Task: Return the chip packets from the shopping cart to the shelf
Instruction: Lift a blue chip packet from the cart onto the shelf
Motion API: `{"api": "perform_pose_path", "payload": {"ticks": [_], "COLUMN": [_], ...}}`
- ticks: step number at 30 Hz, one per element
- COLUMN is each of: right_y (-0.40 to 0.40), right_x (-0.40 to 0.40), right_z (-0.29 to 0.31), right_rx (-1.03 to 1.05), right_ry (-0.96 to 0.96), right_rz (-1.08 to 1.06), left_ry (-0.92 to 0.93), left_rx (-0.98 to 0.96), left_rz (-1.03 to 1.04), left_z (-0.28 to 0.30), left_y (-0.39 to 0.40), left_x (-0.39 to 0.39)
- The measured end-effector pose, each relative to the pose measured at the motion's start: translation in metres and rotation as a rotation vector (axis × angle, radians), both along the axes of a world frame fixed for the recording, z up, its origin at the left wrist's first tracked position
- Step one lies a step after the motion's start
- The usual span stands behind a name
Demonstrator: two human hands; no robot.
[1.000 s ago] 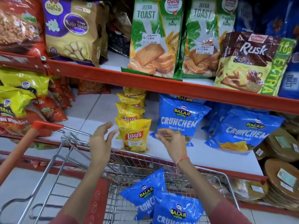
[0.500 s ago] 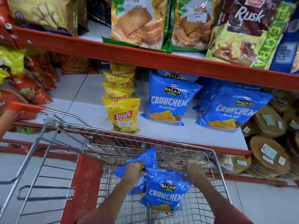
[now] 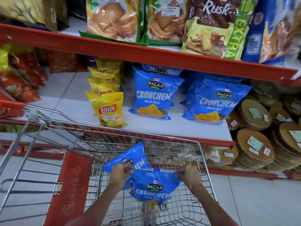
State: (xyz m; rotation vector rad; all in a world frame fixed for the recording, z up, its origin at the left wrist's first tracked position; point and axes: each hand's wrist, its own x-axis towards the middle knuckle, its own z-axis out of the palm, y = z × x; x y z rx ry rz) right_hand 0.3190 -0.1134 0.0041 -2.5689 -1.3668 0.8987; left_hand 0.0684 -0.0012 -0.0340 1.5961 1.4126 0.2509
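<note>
Both my hands pinch the top of a blue chip packet inside the shopping cart

My left hand [image 3: 119, 172] and right hand [image 3: 189, 174] are each closed on an upper corner of the glossy, puffed blue packet [image 3: 154, 187], stretching its crimped top seam taut above the wire shopping cart [image 3: 202, 154]; a second blue packet [image 3: 130, 158] leans tilted behind it, its lower part hidden. The shelf [image 3: 78, 101] is smooth white with a red lip, holding two upright Crunchem packets [image 3: 155, 95] and a row of crinkly yellow Lay's packets [image 3: 110, 108]. The toast bags above are cut off at the top; my sleeves blur at the frame's bottom edge
</note>
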Motion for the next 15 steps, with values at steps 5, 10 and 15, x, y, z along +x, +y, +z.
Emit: {"api": "perform_pose_path", "payload": {"ticks": [5,10,15], "right_y": [-0.002,0.007,0.025], "right_x": [0.002,0.011,0.019], "right_z": [0.035,0.099,0.178], "right_rx": [0.153,0.365,0.553], "right_ry": [0.008,-0.010,-0.032], "right_rz": [0.004,-0.001,-0.029], "left_ry": [-0.080,-0.170,-0.214], "left_rx": [0.147,0.321,0.599], "left_rz": [0.011,0.016,0.095], "left_z": [0.033,0.090,0.164], "left_y": [-0.005,0.010,0.032], "left_x": [-0.010,-0.008,0.010]}}
